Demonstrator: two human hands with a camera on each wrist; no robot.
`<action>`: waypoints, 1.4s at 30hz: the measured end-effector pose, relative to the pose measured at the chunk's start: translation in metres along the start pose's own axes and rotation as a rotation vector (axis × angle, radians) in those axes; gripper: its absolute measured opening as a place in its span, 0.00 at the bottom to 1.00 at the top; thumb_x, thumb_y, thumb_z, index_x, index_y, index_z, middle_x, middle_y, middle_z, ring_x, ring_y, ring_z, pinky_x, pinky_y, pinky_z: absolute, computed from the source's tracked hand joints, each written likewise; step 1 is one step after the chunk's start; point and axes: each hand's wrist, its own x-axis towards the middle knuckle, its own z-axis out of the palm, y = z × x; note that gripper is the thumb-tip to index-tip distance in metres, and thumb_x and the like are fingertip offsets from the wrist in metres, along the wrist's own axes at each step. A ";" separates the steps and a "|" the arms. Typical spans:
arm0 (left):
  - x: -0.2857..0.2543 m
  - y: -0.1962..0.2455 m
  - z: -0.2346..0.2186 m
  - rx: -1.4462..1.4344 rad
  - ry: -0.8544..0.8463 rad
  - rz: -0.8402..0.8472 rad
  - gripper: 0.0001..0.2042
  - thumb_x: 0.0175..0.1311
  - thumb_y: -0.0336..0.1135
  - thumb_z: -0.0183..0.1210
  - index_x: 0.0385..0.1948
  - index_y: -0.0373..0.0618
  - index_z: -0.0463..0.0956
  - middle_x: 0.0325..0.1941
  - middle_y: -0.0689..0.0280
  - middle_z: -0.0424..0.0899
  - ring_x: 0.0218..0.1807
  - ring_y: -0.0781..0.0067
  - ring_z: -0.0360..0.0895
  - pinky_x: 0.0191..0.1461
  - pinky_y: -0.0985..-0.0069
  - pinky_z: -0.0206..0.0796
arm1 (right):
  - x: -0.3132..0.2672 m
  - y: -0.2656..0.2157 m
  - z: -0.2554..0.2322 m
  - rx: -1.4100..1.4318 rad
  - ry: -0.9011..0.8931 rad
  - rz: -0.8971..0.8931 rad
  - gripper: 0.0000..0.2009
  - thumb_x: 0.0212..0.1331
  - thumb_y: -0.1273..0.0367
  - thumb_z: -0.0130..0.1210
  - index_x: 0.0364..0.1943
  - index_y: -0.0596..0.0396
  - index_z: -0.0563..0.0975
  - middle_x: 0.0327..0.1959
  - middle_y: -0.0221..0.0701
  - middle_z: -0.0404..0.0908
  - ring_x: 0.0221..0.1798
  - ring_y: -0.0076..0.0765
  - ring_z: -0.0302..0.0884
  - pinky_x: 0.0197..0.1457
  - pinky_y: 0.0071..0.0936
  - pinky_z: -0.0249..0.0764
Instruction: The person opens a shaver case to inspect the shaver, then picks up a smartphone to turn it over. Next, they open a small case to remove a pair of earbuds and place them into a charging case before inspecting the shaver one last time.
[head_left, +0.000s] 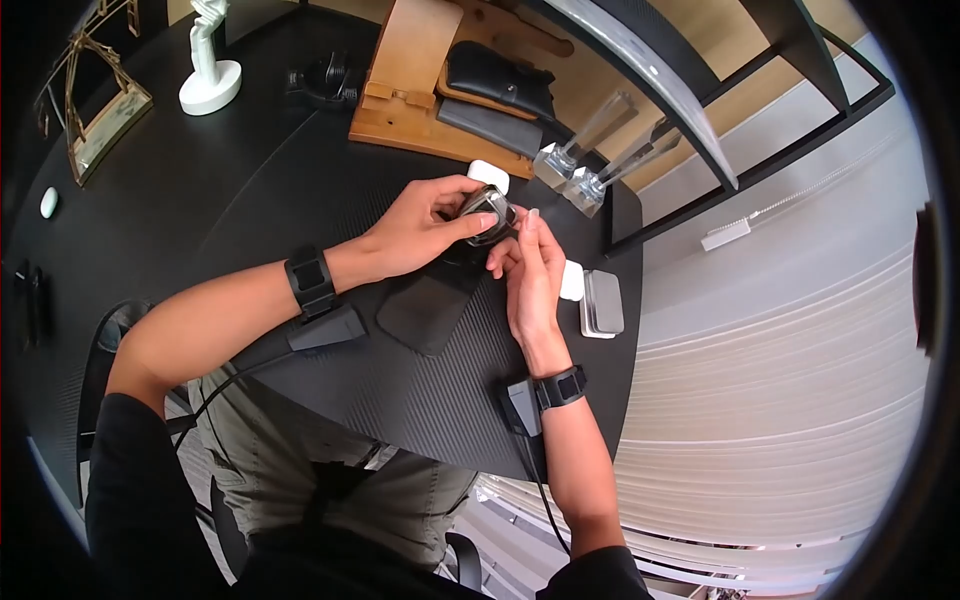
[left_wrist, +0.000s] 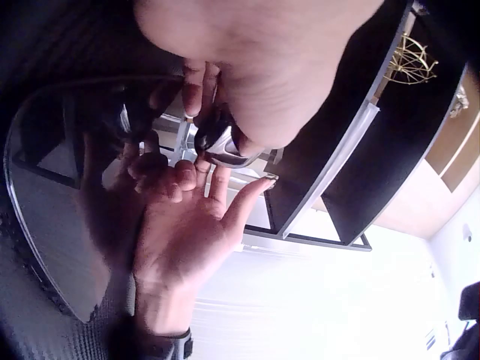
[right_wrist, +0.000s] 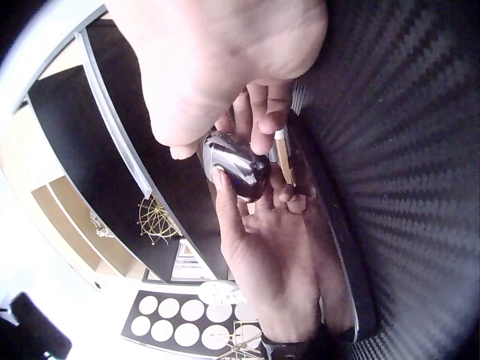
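My left hand [head_left: 425, 228] grips a small glossy dark, rounded object [head_left: 487, 212] with a silvery edge. In the right wrist view the left thumb lies across the face of this shiny object [right_wrist: 238, 166]. My right hand [head_left: 535, 275] is at its right side, palm turned up, with fingertips right at its edge. The left wrist view shows the right thumb [left_wrist: 251, 199] extended away from the object, with the outer fingers bent. Below both hands a dark glossy flat panel [head_left: 425, 315] with rounded corners lies on the desk, reflecting them in the wrist views.
A white rounded case [head_left: 488, 176] sits just behind the hands. To the right are a white item [head_left: 571, 281] and a silver tin [head_left: 602, 303]. Farther back stand a wooden stand [head_left: 400, 128], clear crystal pieces [head_left: 585, 188] and a white hand sculpture [head_left: 210, 88]. A curved shelf rises at right.
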 end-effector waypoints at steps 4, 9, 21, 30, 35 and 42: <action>-0.001 0.001 -0.001 0.024 -0.038 0.001 0.18 0.71 0.35 0.63 0.57 0.32 0.77 0.42 0.68 0.84 0.40 0.86 0.76 0.45 0.81 0.71 | 0.002 0.005 -0.005 -0.017 -0.036 0.005 0.18 0.74 0.58 0.54 0.50 0.61 0.79 0.26 0.24 0.77 0.26 0.18 0.73 0.29 0.17 0.66; -0.001 0.003 -0.001 0.015 -0.056 -0.005 0.19 0.71 0.34 0.63 0.58 0.32 0.77 0.42 0.69 0.84 0.40 0.88 0.76 0.45 0.83 0.71 | 0.002 0.001 0.000 -0.026 -0.025 0.020 0.16 0.73 0.60 0.57 0.49 0.61 0.80 0.26 0.24 0.79 0.26 0.16 0.73 0.30 0.16 0.66; -0.003 0.007 0.001 0.056 -0.079 -0.026 0.19 0.69 0.36 0.64 0.57 0.35 0.79 0.42 0.71 0.84 0.37 0.90 0.74 0.39 0.85 0.68 | 0.000 0.002 -0.001 -0.018 -0.019 0.011 0.15 0.73 0.61 0.57 0.47 0.60 0.81 0.28 0.24 0.79 0.27 0.15 0.72 0.31 0.16 0.66; -0.002 0.001 -0.001 0.031 -0.053 -0.056 0.19 0.68 0.33 0.66 0.56 0.33 0.79 0.40 0.68 0.86 0.39 0.86 0.79 0.44 0.83 0.72 | 0.001 -0.009 0.003 0.145 0.160 0.044 0.21 0.77 0.54 0.49 0.46 0.62 0.80 0.29 0.26 0.79 0.25 0.17 0.69 0.30 0.18 0.63; -0.001 -0.001 0.001 -0.009 -0.038 -0.053 0.17 0.68 0.33 0.66 0.55 0.34 0.80 0.40 0.68 0.86 0.38 0.87 0.78 0.43 0.83 0.72 | 0.001 -0.003 -0.001 0.075 0.095 0.038 0.21 0.76 0.54 0.50 0.45 0.61 0.80 0.27 0.26 0.78 0.25 0.17 0.69 0.30 0.17 0.63; -0.002 0.004 -0.001 0.019 -0.071 -0.070 0.17 0.69 0.30 0.64 0.57 0.33 0.79 0.44 0.69 0.85 0.41 0.88 0.77 0.44 0.86 0.72 | 0.003 0.003 -0.003 0.031 0.023 0.011 0.16 0.75 0.58 0.54 0.45 0.59 0.81 0.24 0.23 0.76 0.26 0.15 0.71 0.29 0.15 0.64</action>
